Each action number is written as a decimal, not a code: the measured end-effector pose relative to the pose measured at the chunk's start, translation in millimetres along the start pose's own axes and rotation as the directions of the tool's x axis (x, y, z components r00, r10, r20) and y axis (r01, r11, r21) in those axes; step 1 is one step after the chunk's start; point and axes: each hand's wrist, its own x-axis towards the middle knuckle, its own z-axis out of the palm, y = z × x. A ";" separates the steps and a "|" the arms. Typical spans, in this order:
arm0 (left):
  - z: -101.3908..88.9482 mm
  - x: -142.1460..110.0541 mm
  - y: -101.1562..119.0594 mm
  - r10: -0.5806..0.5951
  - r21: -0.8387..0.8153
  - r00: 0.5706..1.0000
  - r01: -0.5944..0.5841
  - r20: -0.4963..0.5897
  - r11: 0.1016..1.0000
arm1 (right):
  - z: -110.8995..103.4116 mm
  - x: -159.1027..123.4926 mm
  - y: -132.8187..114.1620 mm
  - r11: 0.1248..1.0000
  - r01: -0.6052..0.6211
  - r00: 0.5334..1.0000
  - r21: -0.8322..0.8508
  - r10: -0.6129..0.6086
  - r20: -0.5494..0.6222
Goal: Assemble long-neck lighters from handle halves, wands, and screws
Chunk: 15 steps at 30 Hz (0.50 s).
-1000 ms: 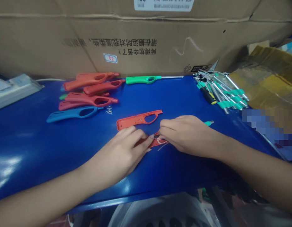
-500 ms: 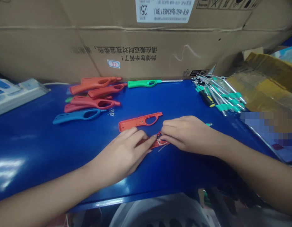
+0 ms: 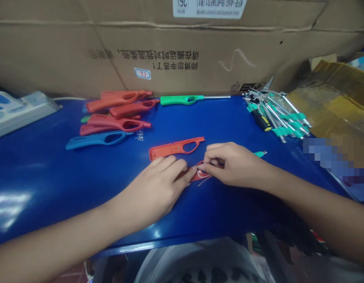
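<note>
My left hand (image 3: 161, 184) is closed around the handle end of an orange-red lighter shell half (image 3: 196, 177), holding it low over the blue table. Thumb and fingertips of my right hand (image 3: 233, 165) pinch at a thin white wire (image 3: 200, 173) inside the shell, close to my left fingertips; the exact grip is partly hidden. A loose grey strand sticks out below the shell. Beyond the right knuckles shows a teal-wrapped rod end (image 3: 260, 153). Just behind my hands lies the matching orange shell half (image 3: 176, 148), its hollow side up.
Several red, orange and blue lighter handles (image 3: 117, 123) are piled at the left. A green lighter (image 3: 178, 100) with a metal tube lies along the cardboard box (image 3: 105, 43). At the right are a bundle of metal tubes (image 3: 288, 118) and a black-yellow screwdriver (image 3: 261, 120).
My right fingers have lifted and opened slightly, with the thumb and index finger still together at the wire. The left hand keeps its hold on the shell. The camera view has shifted slightly.
</note>
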 end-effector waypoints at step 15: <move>1.4 -0.2 -2.6 -0.043 -0.149 0.988 0.021 -0.148 0.989 | -3.2 -1.7 1.2 0.981 0.129 0.992 -0.143 -0.127 0.020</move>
